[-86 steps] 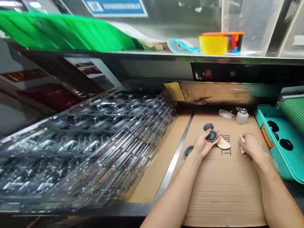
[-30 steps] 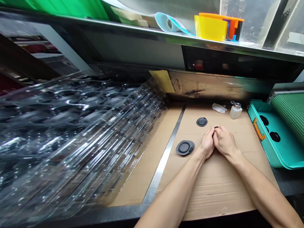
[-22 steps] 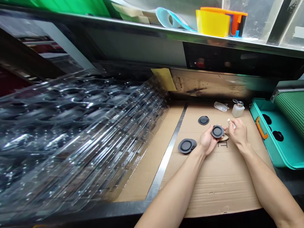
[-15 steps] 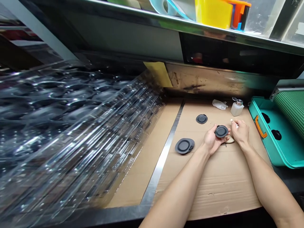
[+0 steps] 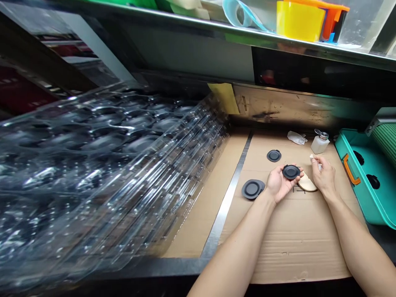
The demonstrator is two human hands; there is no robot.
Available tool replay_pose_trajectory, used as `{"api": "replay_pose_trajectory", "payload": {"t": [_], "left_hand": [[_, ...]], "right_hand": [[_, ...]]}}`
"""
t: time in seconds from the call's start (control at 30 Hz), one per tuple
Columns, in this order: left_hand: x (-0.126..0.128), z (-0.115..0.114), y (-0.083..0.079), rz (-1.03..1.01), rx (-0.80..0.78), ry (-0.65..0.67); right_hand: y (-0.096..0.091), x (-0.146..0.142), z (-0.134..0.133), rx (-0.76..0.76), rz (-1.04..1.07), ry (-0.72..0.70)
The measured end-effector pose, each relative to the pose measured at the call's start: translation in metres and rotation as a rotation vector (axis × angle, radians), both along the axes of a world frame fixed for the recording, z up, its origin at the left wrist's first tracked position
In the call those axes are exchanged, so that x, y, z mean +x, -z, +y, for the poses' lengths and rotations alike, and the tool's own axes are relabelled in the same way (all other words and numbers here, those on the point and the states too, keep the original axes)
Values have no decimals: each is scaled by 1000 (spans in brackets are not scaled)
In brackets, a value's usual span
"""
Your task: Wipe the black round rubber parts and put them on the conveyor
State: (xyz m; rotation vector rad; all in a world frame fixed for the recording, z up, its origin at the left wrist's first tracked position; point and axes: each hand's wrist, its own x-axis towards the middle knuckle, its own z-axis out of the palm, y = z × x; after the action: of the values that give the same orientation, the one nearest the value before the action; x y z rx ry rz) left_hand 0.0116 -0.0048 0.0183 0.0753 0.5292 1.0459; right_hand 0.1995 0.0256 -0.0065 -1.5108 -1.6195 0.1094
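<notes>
My left hand [image 5: 277, 185] lies palm up and holds a dark grey round rubber disc [image 5: 291, 172] on its fingers. My right hand [image 5: 324, 176] is a short way to the right, pinching a small white wipe [image 5: 314, 160]. Between and just below the hands, a beige oval pad [image 5: 307, 182] lies on the cardboard sheet [image 5: 287, 247]. A small stack of matching discs [image 5: 253, 189] sits left of my left hand, and a single disc [image 5: 274, 155] lies above it.
A plastic dispenser bottle [image 5: 319, 143] and a crumpled white tissue [image 5: 296, 137] stand beyond the hands. A teal case [image 5: 352, 173] lies at right. Stacked clear plastic trays [image 5: 108, 165] fill the left, past a steel strip [image 5: 225, 202]. A yellow cup [image 5: 300, 20] stands on the shelf above.
My hands were pressed together, then parted. The disc now rests on my left hand, my right hand moved right with the white wipe, and the beige pad came into view.
</notes>
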Motion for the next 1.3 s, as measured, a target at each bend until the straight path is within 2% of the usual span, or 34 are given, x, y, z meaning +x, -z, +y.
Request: {"api": "replay_pose_trajectory", "payload": {"t": [0.2, 0.37, 0.47, 0.6, 0.7, 0.83, 0.9, 1.03, 1.17, 1.3], "left_hand": [[2, 5, 2, 24, 14, -23], [1, 6, 8, 64, 133, -72], [7, 4, 9, 84, 182, -116], [19, -2, 8, 90, 259, -88], [21, -5, 9, 99, 262, -128], [13, -6, 9, 155, 236, -151], [11, -6, 9, 150, 242, -148], [15, -7, 7, 113, 243, -171], [15, -6, 7, 127, 207, -158], [12, -6, 6, 136, 190, -164]], "right_hand": [[-12, -5, -5, -94, 42, -26], [-18, -27, -21, -70, 25, -179], [-19, -40, -28, -38, -20, -218], [-16, -53, -29, 45, -26, -186], [-11, -65, -35, 64, -5, -184], [-6, -82, -49, 49, -66, -308], [-8, -83, -51, 38, -110, -348], [-10, -77, -47, 47, -114, -278], [-8, -73, -46, 36, -186, -326], [-9, -74, -47, 40, -226, -290]]}}
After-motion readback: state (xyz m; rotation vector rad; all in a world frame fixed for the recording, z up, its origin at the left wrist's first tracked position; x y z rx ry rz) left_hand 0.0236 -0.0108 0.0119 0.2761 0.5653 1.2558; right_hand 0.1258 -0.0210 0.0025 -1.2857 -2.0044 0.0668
